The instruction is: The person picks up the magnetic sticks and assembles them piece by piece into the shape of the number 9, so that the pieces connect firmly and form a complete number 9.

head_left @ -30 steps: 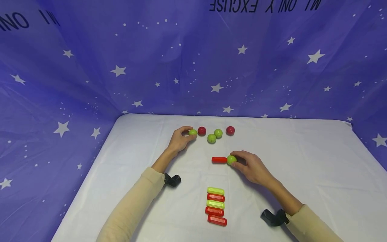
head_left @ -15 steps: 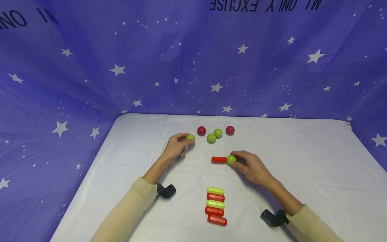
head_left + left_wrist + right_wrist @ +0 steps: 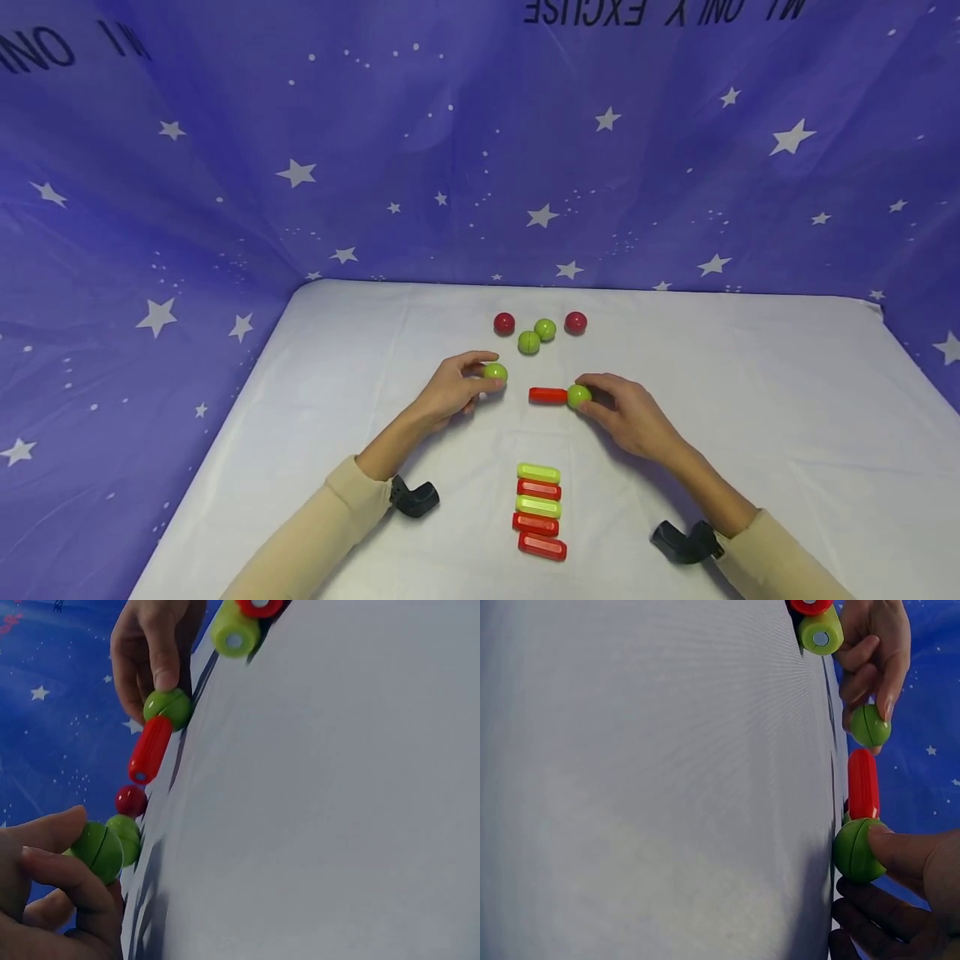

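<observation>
My left hand (image 3: 448, 392) pinches a green ball (image 3: 496, 374) between thumb and fingers, a short way left of a red bar (image 3: 547, 396). A groove runs round this green ball in the left wrist view. On the other side, my right hand (image 3: 630, 417) holds a second green ball (image 3: 578, 396) between thumb and fingers. That ball touches the right end of the red bar, as the right wrist view also shows. The red bar's free end points towards the ball in my left hand, with a gap between them.
Behind the hands lie two red balls (image 3: 504, 323) and two green balls (image 3: 528, 342) on the white cloth (image 3: 712, 375). Nearer me, several red and yellow-green bars (image 3: 538, 506) lie in a column. A blue star-printed curtain (image 3: 420, 150) stands behind and at the sides.
My left hand has drawn its green ball away from beside the red ball, towards me, then rightward nearer the red bar. My right hand stays at the bar with its ball.
</observation>
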{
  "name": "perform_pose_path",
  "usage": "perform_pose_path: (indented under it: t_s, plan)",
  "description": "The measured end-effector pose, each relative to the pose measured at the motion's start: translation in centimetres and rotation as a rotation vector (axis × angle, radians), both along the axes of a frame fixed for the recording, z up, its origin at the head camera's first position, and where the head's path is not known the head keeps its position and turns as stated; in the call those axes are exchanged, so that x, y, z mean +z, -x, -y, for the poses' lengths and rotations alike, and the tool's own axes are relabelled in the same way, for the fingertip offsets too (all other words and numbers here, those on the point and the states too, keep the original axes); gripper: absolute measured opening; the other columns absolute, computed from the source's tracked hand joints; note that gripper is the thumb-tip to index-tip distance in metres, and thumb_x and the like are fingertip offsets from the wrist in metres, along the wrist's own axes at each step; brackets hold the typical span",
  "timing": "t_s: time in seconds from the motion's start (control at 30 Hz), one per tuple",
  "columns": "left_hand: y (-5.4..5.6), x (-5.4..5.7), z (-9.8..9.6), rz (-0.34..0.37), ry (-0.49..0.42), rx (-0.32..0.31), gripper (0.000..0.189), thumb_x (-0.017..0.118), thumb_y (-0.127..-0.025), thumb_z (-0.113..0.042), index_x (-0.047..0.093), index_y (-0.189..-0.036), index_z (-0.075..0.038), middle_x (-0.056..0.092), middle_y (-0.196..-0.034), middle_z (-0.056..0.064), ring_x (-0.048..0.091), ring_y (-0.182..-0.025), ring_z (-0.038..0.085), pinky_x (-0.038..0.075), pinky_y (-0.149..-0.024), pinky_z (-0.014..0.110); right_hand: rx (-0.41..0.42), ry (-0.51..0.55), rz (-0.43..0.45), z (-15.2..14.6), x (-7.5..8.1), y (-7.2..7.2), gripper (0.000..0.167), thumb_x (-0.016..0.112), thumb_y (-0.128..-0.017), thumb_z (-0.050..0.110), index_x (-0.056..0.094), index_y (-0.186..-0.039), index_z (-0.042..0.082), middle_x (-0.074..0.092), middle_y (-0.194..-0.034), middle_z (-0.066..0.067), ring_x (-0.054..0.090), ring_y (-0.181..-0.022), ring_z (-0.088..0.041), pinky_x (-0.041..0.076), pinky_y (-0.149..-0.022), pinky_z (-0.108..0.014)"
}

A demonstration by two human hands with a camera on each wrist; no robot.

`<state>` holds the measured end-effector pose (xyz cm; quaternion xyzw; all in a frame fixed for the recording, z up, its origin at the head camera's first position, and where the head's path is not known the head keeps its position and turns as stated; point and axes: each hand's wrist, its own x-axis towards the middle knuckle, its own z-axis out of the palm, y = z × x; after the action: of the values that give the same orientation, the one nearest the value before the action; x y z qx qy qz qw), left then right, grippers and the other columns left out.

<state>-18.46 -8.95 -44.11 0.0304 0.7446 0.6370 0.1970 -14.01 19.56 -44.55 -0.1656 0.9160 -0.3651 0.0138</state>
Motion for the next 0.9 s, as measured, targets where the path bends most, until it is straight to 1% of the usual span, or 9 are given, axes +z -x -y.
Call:
perform_pose_path:
  t_s: [0.1, 0.23, 0.47, 0.67, 0.9]
  plan:
    - [-0.5, 0.0, -0.3, -0.008, 0.018, -0.047, 0.048, 0.076, -0.086, -0.011, 0.06, -0.131, -0.004, 0.056, -0.112, 0.011, 0.043, -0.052, 0.01, 0.037, -0.045, 0.022, 0.001, 0.003, 0.0, -0.1, 0.0, 0.0, 0.039, 0.074, -0.087, 0.005, 0.064, -0.124, 0.002, 0.066, -0.118, -0.012, 0.06, -0.11, -0.032, 0.045, -0.096, -0.053]
    - [-0.9, -0.2, -0.6, -0.022, 0.043, -0.076, 0.045, 0.077, -0.085, -0.012, 0.063, -0.127, -0.005, 0.059, -0.11, 0.009, 0.044, -0.049, 0.01, 0.039, -0.045, 0.023, 0.008, 0.009, 0.0, -0.1, 0.1, 0.0, 0.039, 0.074, -0.087, 0.005, 0.064, -0.124, 0.001, 0.066, -0.118, -0.012, 0.06, -0.11, -0.031, 0.046, -0.095, -0.052]
    - [-1.3, -0.6, -0.8, -0.105, 0.108, -0.132, 0.043, 0.079, -0.084, -0.014, 0.065, -0.123, -0.006, 0.059, -0.109, 0.01, 0.044, -0.044, 0.011, 0.039, -0.044, 0.024, 0.01, 0.003, 0.001, 0.0, 0.2, 0.1, 0.038, 0.074, -0.087, 0.006, 0.064, -0.124, 0.001, 0.066, -0.118, -0.012, 0.06, -0.11, -0.031, 0.046, -0.096, -0.052]
    - [-1.6, -0.7, -1.2, -0.154, 0.161, -0.164, 0.042, 0.078, -0.084, -0.014, 0.065, -0.123, -0.008, 0.059, -0.11, 0.009, 0.044, -0.045, 0.011, 0.038, -0.042, 0.023, 0.011, 0.0, 0.0, -0.1, 0.3, 0.0, 0.038, 0.074, -0.087, 0.005, 0.065, -0.123, 0.001, 0.066, -0.117, -0.012, 0.06, -0.108, -0.031, 0.046, -0.095, -0.052]
    - [-1.7, -0.6, -1.6, -0.191, 0.196, -0.192, 0.042, 0.078, -0.085, -0.015, 0.064, -0.123, -0.007, 0.059, -0.112, 0.009, 0.047, -0.05, 0.01, 0.04, -0.046, 0.024, 0.012, -0.005, 0.011, 0.0, 0.2, 0.0, 0.038, 0.074, -0.088, 0.007, 0.064, -0.125, 0.001, 0.066, -0.12, -0.012, 0.059, -0.113, -0.032, 0.045, -0.097, -0.053]
